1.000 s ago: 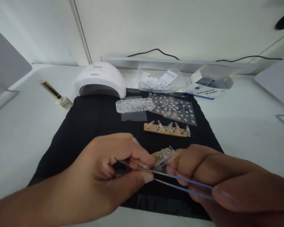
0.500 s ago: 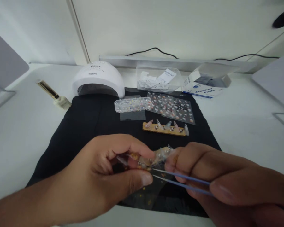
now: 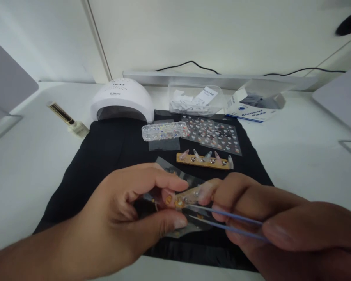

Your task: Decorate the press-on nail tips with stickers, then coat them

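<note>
- Blue tweezers (image 3: 236, 216) with pale tips sit in the right hand (image 3: 263, 205), on the 3 o'clock side of their own tips; thumb and fingers grasp the shanks firmly, while the two tips stand slightly apart. Clock directions below run from those tips.
- At 9 o'clock the left hand (image 3: 125, 220) grasps clear film (image 3: 194, 226), thumb on the near side and fingers beyond. Gold motifs show on the film, one of them, a gold motif (image 3: 179, 203), right by the tweezer tips. Whether the tips touch it, I cannot tell.
- The film lies between both hands, above the black cloth (image 3: 114, 152); whether the right fingertips pinch its edge too is unclear.
- Just beside the tips, at 1 o'clock, a tan strip with nail tips (image 3: 191, 193) shows partly, half hidden by film and fingers.
- Farther along 1 o'clock, a second strip (image 3: 203, 163) carries five pointed nail tips, pinkish and clear, plus silvery studs. Past it lie overlapping patterned sticker sheets (image 3: 219, 134).
- At 11 o'clock, a clear tray of stones (image 3: 165, 132) rests over a plain translucent sheet (image 3: 163, 145); beyond stands a white domed lamp (image 3: 123, 97).
- At 10 o'clock, a cream bottle with a gold-and-black handle (image 3: 68, 120) stands on the white table (image 3: 304, 156).
- At 12 o'clock, a see-through container (image 3: 175, 109) holds white packets; toward 1 o'clock is an opened alcohol pads box (image 3: 248, 113).
</note>
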Demonstrator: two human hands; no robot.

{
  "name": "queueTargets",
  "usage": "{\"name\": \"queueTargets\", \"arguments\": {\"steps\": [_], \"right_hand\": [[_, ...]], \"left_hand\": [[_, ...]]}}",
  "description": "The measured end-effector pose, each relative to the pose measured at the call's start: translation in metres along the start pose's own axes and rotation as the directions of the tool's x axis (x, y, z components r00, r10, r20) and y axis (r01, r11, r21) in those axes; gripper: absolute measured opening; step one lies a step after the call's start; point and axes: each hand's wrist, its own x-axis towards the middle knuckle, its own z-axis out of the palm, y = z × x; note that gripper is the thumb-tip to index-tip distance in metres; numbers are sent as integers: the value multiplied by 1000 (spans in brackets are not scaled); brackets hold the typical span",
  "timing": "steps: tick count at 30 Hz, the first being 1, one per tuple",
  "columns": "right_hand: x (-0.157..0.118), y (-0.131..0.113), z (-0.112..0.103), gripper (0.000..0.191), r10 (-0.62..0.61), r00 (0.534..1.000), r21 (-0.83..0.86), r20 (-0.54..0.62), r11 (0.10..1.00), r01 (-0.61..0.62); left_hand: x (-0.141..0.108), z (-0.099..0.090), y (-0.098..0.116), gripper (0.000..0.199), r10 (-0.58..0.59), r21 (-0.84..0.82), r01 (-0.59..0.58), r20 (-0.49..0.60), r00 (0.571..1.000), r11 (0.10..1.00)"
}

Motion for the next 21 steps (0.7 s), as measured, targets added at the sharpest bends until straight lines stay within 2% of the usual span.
{"name": "queueTargets", "arguments": {"steps": [5, 9, 15, 21], "right_hand": [[1, 2, 0, 27, 12, 1000, 16, -17, 1000, -12], [-1, 1, 0, 17, 38, 999, 30, 14, 999, -38], [1, 3, 1, 26, 55, 998, 57, 42, 997, -58], [-6, 3, -9, 11, -9, 996, -62, 87, 998, 14]], "left_hand": [[-1, -3, -2, 23, 84, 109, -89, 47, 995, 990], [0, 0, 2, 17, 114, 182, -116, 22, 993, 977], [0, -2, 6, 11, 132, 244, -135, 31, 991, 960], [0, -4, 5, 11, 139, 262, -155, 79, 987, 953]]}}
